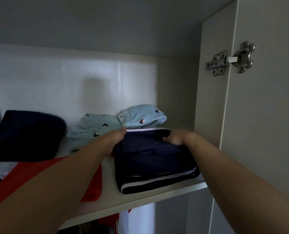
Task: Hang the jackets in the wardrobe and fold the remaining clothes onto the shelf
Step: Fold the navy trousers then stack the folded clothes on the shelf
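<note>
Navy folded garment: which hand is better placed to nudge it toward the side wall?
Probably left: left hand grips the navy folded garment on its left edge; right hand holds the wall side.

No readable text, label or number anywhere.

Loads of headroom above everything on the shelf [140,198], so coming in from on top is easy. Lower down it's tight: the folded navy garment [154,166] sits near the wardrobe side panel [208,98], light blue bird-print clothes [96,129] block the back, and only a narrow bare strip separates it from the red garment [91,190].
</note>
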